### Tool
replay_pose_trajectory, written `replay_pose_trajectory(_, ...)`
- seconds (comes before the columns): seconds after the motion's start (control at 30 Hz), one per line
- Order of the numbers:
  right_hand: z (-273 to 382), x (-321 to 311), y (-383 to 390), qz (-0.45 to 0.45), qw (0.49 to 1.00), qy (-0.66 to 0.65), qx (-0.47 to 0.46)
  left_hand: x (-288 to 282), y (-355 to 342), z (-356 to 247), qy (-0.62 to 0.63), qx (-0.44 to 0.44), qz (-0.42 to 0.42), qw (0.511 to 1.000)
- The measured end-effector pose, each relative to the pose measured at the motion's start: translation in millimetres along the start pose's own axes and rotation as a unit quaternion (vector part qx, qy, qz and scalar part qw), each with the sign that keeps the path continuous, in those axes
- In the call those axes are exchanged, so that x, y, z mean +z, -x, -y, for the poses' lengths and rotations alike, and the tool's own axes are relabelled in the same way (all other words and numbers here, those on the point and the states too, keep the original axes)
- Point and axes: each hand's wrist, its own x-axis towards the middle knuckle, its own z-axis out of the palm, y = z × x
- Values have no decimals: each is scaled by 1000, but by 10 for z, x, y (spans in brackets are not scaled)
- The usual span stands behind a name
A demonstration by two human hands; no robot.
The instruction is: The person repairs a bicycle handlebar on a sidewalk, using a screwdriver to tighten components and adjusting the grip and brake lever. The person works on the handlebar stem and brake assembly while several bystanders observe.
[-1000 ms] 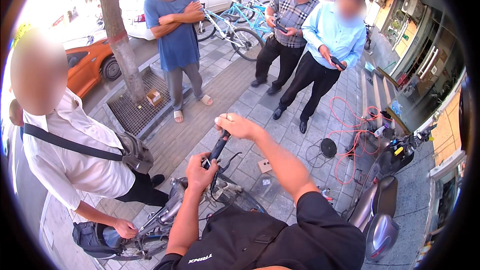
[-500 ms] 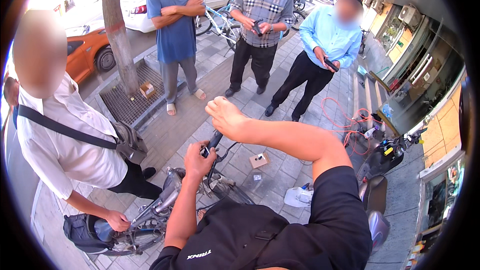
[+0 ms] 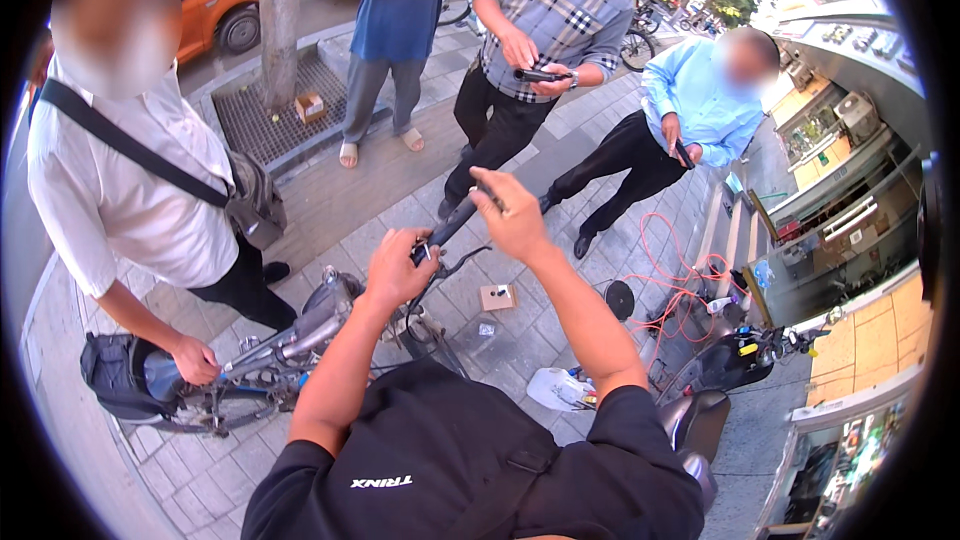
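A bicycle (image 3: 290, 345) stands before me, its handlebar close to my hands. My left hand (image 3: 400, 270) is closed round the bar at the inner end of a black handlebar grip (image 3: 456, 224); a small silvery part shows by its fingertips. At the grip's outer end is my right hand (image 3: 518, 220), thumb and fingers curled about it, partly hiding that end. A dark brake lever (image 3: 468, 260) juts out below the grip. To the left, a white-shirted person's hand (image 3: 196, 360) rests on the bicycle near its saddle.
Three more people stand ahead; two hold dark objects. A small cardboard box (image 3: 497, 297), a white plastic bag (image 3: 560, 389) and an orange hose (image 3: 665, 285) lie on the paving. A parked scooter (image 3: 715, 365) stands right, and a tree (image 3: 280, 25) at far left.
My right hand has come down from above the grip to its outer end. The person in the checked shirt has lowered a hand to the dark object. My view has shifted.
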Motion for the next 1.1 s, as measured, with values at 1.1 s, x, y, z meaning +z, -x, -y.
replay_pose_trajectory(1.1, 68, 619, 386, 101, 886, -386, 238, -55, 197, 179, 131, -11, -75, 988)
